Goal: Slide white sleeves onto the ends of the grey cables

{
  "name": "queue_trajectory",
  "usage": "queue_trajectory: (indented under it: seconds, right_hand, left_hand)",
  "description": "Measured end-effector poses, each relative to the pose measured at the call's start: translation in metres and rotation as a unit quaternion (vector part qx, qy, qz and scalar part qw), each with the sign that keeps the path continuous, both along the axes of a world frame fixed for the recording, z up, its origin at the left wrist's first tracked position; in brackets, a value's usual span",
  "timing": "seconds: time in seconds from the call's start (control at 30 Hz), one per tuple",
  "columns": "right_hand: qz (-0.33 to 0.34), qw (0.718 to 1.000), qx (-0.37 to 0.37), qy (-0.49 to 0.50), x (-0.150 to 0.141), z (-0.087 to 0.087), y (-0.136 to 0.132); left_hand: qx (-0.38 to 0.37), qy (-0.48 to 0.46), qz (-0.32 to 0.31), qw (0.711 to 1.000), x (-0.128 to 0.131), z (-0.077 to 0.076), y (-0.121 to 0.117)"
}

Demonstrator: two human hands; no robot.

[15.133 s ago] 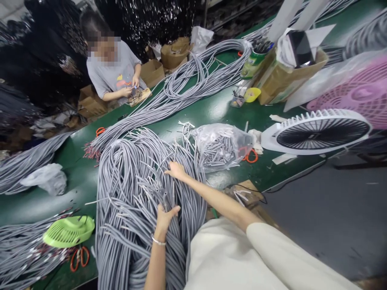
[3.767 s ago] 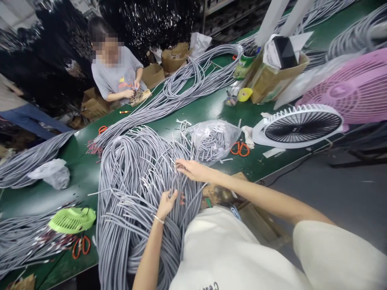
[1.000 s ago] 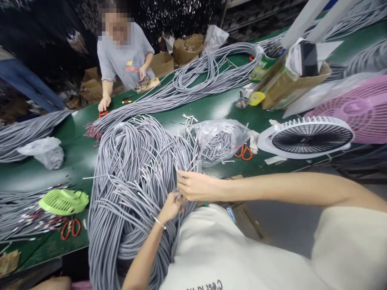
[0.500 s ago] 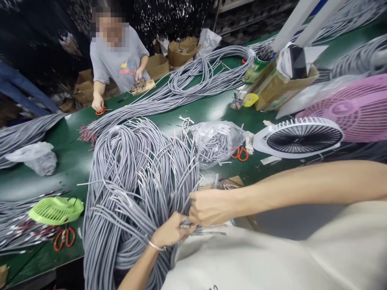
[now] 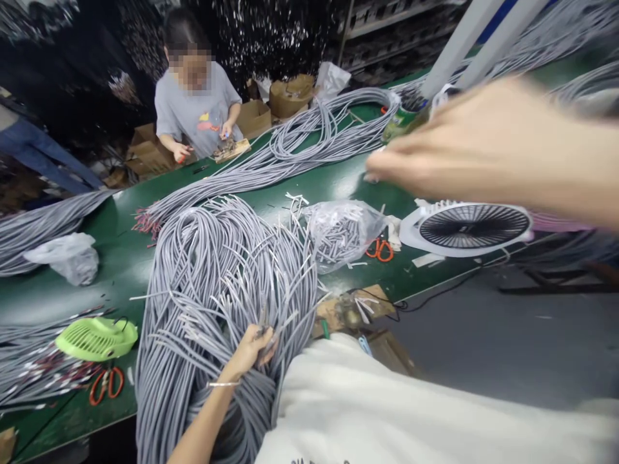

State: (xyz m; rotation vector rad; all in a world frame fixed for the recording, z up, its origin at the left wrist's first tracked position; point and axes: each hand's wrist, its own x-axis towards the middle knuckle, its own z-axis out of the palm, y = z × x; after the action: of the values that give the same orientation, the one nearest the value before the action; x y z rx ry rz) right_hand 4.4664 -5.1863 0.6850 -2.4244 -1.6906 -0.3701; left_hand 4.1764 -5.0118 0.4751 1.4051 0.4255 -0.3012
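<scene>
A big heap of grey cables (image 5: 213,290) lies over the near edge of the green table (image 5: 338,177). My left hand (image 5: 249,351), a bracelet at its wrist, is closed round a few cable ends at the near side of the heap. My right hand (image 5: 464,145) is raised high and close to the camera, smeared by motion, above the white fan grille (image 5: 467,227); its fingers point left and seem pressed together, and nothing shows in them.
A clear bag of cut cable pieces (image 5: 341,229) and orange scissors (image 5: 378,249) lie right of the heap. A green fan cover (image 5: 97,337) and more scissors (image 5: 106,383) sit left. Across the table a person in a grey shirt (image 5: 198,116) works beside long cable bundles (image 5: 300,148).
My right hand has left the cable ends near my left hand and swung up and to the right, close to the camera. My left hand keeps its grip on the cables.
</scene>
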Motion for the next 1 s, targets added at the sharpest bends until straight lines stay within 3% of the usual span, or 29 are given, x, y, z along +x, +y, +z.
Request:
queue_trajectory:
  seconds: [0.07, 0.1, 0.2, 0.27, 0.37, 0.47, 0.73, 1.0]
  right_hand:
    - [-0.018, 0.988, -0.146, -0.050, 0.027, -0.037, -0.003]
    - [-0.023, 0.984, -0.167, -0.053, 0.032, -0.063, -0.001]
    - [0.004, 0.994, -0.079, -0.069, 0.015, -0.132, 0.012]
    - [0.078, 0.995, 0.027, -0.063, -0.013, -0.151, 0.024]
    - [0.264, 0.960, 0.076, -0.050, -0.056, -0.143, 0.040]
    - [0.369, 0.928, -0.020, -0.042, -0.082, -0.130, 0.050]
    - [0.445, 0.865, -0.225, 0.061, -0.103, -0.145, 0.042]
    - [0.424, 0.850, -0.299, 0.089, -0.112, -0.137, 0.040]
  left_hand:
    - [0.004, 0.014, 0.000, 1.000, 0.014, -0.004, -0.003]
    - [0.010, 0.018, 0.001, 1.000, 0.019, -0.005, -0.006]
    - [0.032, 0.011, 0.000, 0.999, 0.027, -0.005, -0.014]
    - [0.041, 0.005, -0.005, 0.999, 0.027, -0.004, -0.016]
    - [0.051, 0.012, -0.009, 0.999, 0.025, -0.003, -0.019]
    - [0.047, 0.021, -0.016, 0.999, 0.023, -0.001, -0.023]
    - [0.117, 0.025, -0.117, 0.986, 0.021, 0.004, -0.036]
    - [0.185, -0.003, -0.176, 0.967, 0.024, 0.007, -0.040]
